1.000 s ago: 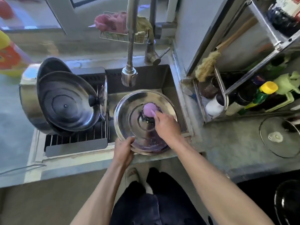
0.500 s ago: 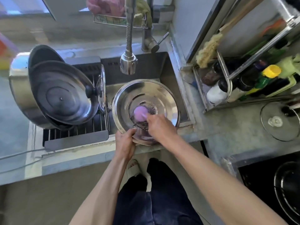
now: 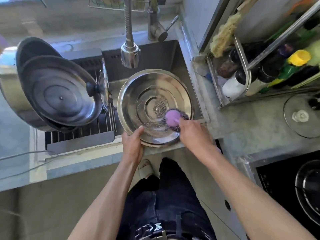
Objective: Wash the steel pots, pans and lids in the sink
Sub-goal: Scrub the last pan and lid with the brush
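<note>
Right hand [image 3: 194,134] pinches a purple scrubber [image 3: 173,119], fingers curled on its handle; scrubber pressed to the inner face of the steel lid [image 3: 149,94], lower-right of centre. Suds visible on lid around and left of the scrubber. Left hand [image 3: 133,146] grips the lid's near rim, thumb over the edge, just left of the right hand. Lid tilted, held over the sink [image 3: 180,54], its near edge above the front of the surface [image 3: 242,118]. Faucet head [image 3: 130,55] hangs beyond the hands, above the lid's far rim. Left of the left hand: large steel pot [image 3: 10,87] on the drying rack [image 3: 79,135], a dark lid [image 3: 60,94] leaning against it.
</note>
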A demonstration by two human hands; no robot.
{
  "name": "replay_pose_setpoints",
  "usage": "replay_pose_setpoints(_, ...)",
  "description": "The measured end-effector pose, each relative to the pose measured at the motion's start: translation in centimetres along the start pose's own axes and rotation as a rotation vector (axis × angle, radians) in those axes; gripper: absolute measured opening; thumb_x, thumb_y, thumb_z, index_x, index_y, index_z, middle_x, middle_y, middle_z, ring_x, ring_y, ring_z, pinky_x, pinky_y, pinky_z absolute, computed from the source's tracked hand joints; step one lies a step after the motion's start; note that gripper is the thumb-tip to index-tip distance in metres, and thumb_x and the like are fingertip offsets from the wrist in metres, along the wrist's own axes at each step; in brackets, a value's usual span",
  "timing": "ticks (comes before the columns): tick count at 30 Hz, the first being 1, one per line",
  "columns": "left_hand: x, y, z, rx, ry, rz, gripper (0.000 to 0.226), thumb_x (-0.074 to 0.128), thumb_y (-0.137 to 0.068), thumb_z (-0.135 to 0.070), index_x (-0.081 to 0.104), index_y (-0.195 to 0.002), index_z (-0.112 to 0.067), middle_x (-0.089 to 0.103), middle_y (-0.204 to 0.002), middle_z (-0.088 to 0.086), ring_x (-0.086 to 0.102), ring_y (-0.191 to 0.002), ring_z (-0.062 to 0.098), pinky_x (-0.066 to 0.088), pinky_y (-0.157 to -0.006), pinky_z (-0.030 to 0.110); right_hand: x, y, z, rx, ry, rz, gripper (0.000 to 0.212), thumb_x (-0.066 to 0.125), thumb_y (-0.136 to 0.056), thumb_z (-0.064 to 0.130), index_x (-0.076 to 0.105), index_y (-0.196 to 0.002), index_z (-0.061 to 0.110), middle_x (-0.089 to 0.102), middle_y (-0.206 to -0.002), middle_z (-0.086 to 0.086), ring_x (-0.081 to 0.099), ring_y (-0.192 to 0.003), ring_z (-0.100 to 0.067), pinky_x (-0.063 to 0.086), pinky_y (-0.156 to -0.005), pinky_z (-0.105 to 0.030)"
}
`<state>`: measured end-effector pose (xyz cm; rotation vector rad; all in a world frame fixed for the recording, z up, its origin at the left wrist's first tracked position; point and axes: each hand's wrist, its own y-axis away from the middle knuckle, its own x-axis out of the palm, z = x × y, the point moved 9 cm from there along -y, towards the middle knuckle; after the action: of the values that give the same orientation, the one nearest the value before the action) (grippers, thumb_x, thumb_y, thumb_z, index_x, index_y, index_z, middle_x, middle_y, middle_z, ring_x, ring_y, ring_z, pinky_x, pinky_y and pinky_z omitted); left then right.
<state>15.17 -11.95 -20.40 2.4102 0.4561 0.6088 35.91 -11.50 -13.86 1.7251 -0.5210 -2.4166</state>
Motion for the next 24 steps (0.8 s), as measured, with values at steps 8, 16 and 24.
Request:
replay_pose_setpoints(8, -0.4, 0.2, 0.5, -0.028, 0.022, 0.001, 0.022, 0.055, -0.096, 0.011, 0.063, -0.105, -0.009, 0.078, -0.088, 0.005, 0.073, -0.085, 0.019, 0.06, -0.076, 0.03, -0.1, 1.0, 0.0, 0.043, 0.003, -0.008, 0.027, 0.044, -0.101, 0.014, 0.062, -0.121, 0.014, 0.068, -0.096, -0.017, 0.065, -0.084, -0.037, 0.04, -0.063, -0.036)
replay_pose_setpoints(16, -0.1, 0.5, 0.3, 0.004, 0.008, 0.016, 0.026, 0.056, -0.095, 0.013, 0.064, -0.103, -0.01, 0.077, -0.088, 0.002, 0.073, -0.086, 0.017, 0.06, -0.08, 0.029, 0.0, 2.0, 0.2, 0.057, -0.022, -0.009, 0.028, 0.044, -0.098, 0.011, 0.065, -0.117, 0.014, 0.067, -0.091, -0.015, 0.067, -0.082, -0.035, 0.052, -0.065, -0.041)
replay_pose_setpoints(24, -0.2, 0.7, 0.3, -0.019, -0.006, 0.004, 0.029, 0.057, -0.091, 0.015, 0.061, -0.102, -0.012, 0.075, -0.093, 0.007, 0.073, -0.086, 0.02, 0.06, -0.075, 0.031, -1.7, 0.1, -1.5, 0.088, 0.016, -0.089, 0.031, 0.042, -0.098, 0.009, 0.062, -0.122, 0.013, 0.068, -0.1, -0.019, 0.066, -0.091, -0.041, 0.036, -0.064, -0.034)
